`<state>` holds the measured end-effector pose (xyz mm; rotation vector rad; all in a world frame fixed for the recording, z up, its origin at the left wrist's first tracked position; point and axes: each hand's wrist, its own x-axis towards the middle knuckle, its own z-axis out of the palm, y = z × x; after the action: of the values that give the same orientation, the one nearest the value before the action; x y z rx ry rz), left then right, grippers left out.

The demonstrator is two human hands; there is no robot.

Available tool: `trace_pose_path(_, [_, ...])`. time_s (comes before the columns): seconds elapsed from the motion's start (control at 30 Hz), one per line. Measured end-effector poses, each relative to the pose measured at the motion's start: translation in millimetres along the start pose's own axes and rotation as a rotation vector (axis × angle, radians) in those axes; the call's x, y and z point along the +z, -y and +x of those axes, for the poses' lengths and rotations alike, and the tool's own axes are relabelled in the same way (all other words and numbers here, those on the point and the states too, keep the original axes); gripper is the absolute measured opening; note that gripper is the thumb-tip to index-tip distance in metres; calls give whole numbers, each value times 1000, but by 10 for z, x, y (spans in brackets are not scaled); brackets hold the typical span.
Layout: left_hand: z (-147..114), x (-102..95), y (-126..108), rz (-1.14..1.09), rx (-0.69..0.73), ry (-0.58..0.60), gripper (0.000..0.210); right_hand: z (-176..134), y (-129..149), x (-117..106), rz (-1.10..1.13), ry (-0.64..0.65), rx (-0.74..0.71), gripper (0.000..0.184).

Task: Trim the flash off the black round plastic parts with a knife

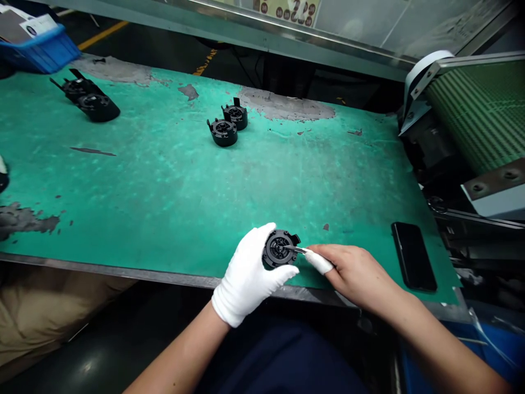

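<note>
My left hand (pixel 250 273), in a white glove, is wrapped round a round black plastic housing (pixel 280 249) near the front edge of the bench. The housing faces up, showing a ringed inside and a small tab at its upper right. Bare but for a white cover on the thumb, my right hand (pixel 348 271) pinches slim, pointed metal tweezers (pixel 294 249). Their tip reaches the middle of the housing; any small part there is too small to make out.
On the green bench (pixel 164 186) stand two similar black housings (pixel 223 133) and, farther left, more black parts (pixel 96 104). A phone (pixel 414 256) lies at the right. A blue bin (pixel 41 49) sits back left, a green conveyor belt (pixel 484 104) at right. Another person's leg (pixel 49 306) shows lower left.
</note>
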<state>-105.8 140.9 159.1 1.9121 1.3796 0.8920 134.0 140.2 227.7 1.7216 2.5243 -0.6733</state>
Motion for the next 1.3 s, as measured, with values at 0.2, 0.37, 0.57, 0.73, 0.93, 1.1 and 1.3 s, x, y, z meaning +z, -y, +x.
trace_pose_path(0.2, [-22,11,15,-22,-3,-13,89,-118,149,108,91,97,27,34])
trace_pose_path(0.37, [-14,3,-3,-36,1,-2,86,-227,251,235,173,80,79,36])
trace_pose_path(0.57, [13,-27,-48,-48,26,-15,80,-228,126,137,146,-33,77,36])
trace_pose_path(0.73, [-5,15,-49,-66,26,-59,77,-200,122,190,69,-57,62,41])
trace_pose_path(0.93, [-17,37,-111,-105,28,-96,67,-193,297,339,151,3,87,43])
trace_pose_path(1.1, [-3,65,-132,-131,-12,-103,67,-217,393,168,406,99,112,35])
trace_pose_path(1.3, [-137,159,-134,-138,-89,-282,34,-104,482,399,729,-112,242,19])
